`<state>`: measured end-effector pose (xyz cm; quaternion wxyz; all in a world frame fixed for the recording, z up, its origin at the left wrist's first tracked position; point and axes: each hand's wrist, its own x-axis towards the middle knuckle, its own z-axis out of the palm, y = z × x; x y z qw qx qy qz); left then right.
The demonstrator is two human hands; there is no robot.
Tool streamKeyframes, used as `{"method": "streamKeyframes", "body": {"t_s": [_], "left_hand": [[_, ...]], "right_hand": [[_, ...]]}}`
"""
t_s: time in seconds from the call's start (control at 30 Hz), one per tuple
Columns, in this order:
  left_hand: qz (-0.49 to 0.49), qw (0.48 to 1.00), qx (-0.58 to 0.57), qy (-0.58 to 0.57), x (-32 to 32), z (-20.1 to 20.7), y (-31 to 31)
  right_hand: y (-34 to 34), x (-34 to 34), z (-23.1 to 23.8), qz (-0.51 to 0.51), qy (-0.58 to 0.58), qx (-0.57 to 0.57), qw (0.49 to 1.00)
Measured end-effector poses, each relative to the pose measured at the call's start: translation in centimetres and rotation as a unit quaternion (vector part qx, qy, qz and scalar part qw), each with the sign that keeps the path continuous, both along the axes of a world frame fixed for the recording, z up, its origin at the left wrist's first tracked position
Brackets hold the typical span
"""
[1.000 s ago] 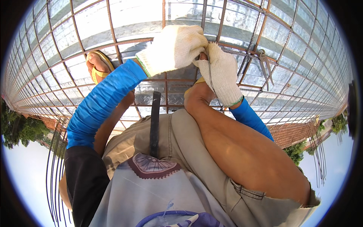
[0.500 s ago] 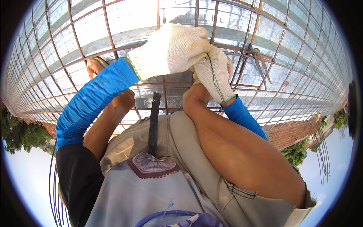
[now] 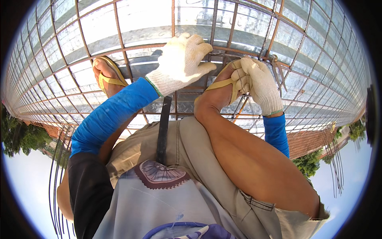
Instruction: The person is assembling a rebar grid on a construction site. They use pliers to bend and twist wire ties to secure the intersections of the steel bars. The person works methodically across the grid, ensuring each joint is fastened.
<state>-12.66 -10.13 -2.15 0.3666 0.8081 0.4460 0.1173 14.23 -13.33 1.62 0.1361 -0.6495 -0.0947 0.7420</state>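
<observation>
My left hand [image 3: 184, 61], in a white knitted glove, hovers over the rebar mesh [image 3: 145, 46] with thumb and fingers apart and nothing visible in them. To its right, beside my sandalled foot, my right hand [image 3: 256, 81] wears a matching glove, its fingers curled inward. Thin dark wires [image 3: 253, 109] trail down from beneath those fingers, so it appears closed on them; their upper ends are hidden. A pair of metal pincers [image 3: 277, 73] hangs on the mesh just right of this hand, handles pointing down.
Shiny corrugated metal decking [image 3: 139, 24] lies beneath the mesh. My feet, in yellow-strapped sandals [image 3: 113, 75], rest on the bars. Upright rebar rods [image 3: 59, 191] stand at the lower left, others at the right. A brick-red tiled roof [image 3: 304, 141] lies beyond the right edge.
My hands, together before, have separated. The left has opened its fingers; the right has moved right and down, beside the pincers, with wires now hanging below it.
</observation>
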Motion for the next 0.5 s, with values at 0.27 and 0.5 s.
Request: {"method": "streamKeyframes", "body": {"t_s": [0.27, 0.5], "left_hand": [[-0.009, 0.994, 0.094, 0.054, 1.0, -0.4, -1.6], [-0.192, 0.965, 0.137, 0.11, 0.1, -0.3, 0.4]], "right_hand": [[4.2, -3.9, -0.2, 0.43, -0.179, 0.351, 0.812], [1.9, -3.3, -0.4, 0.33, -0.179, 0.297, 0.878]]}}
